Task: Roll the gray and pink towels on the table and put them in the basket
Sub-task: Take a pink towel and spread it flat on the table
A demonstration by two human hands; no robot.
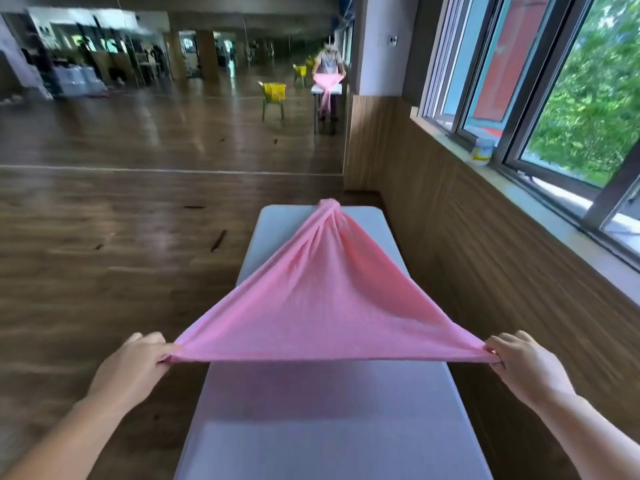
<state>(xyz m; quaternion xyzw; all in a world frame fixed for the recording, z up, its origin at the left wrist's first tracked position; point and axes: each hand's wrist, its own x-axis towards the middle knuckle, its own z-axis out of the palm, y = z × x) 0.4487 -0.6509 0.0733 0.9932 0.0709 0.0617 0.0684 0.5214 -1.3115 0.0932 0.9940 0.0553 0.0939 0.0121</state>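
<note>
The pink towel (322, 306) is stretched in the air above the white table (329, 410), forming a triangle whose far end is bunched at the table's far edge. My left hand (135, 368) grips its near left corner. My right hand (523, 365) grips its near right corner. The near edge between my hands is pulled taut. No gray towel shows in this view. The only basket in sight is a yellow basket (274, 91) on a chair far across the room.
A wood-panelled wall (467, 258) and a window sill run along the table's right side. Wooden floor lies to the left. A person (328, 64) with another pink towel stands at a distant table. A small tub (482, 152) sits on the sill.
</note>
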